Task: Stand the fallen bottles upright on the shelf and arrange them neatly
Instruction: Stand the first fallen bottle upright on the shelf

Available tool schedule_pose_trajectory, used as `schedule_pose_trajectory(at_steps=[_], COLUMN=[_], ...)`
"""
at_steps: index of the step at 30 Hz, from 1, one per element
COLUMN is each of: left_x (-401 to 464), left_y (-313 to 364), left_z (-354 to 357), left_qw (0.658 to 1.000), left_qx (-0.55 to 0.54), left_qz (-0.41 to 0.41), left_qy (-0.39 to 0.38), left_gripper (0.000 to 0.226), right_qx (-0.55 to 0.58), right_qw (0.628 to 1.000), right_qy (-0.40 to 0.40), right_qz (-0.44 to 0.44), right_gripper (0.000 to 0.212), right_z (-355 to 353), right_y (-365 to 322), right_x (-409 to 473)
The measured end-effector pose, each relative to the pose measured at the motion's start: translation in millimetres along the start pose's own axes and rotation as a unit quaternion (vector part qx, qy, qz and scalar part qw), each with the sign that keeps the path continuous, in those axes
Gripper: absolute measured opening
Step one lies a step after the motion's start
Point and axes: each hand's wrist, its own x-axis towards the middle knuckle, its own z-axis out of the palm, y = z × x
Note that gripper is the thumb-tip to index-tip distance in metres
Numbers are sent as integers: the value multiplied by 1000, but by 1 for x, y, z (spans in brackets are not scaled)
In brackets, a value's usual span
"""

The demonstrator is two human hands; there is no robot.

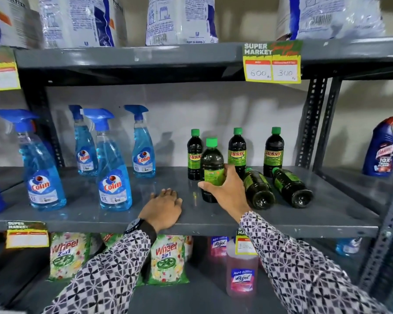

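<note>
Several dark green-capped bottles sit on the grey middle shelf (pixel 304 220). My right hand (pixel 225 189) grips one bottle (pixel 211 162) around its lower body and holds it upright near the shelf's front. Behind it three bottles stand upright: one at the left (pixel 194 152), one in the middle (pixel 237 148), one at the right (pixel 273 150). Two bottles lie on their sides with their bases towards me, one next to my right hand (pixel 258 189) and one further right (pixel 292 188). My left hand (pixel 165 205) rests flat on the shelf's front edge, holding nothing.
Blue Colin spray bottles (pixel 114 168) stand on the left half of the same shelf. A blue toilet-cleaner bottle (pixel 382 148) stands on the neighbouring shelf to the right. White bags fill the shelf above; detergent packs and a pink Lizol bottle (pixel 242 275) sit below.
</note>
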Motion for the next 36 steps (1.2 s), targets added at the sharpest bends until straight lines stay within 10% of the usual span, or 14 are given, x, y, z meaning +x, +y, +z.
schedule_pose_trajectory(at_steps=[36], left_x=[-3], left_y=[4], left_z=[-5], left_qw=[1000], left_qx=[23], left_qz=[-3], left_qy=[-11], left_gripper=[60], right_qx=[21], right_qw=[999], right_qy=[-28], right_qz=[14], right_gripper=[108], right_z=[-1], right_y=[5], right_x=[5])
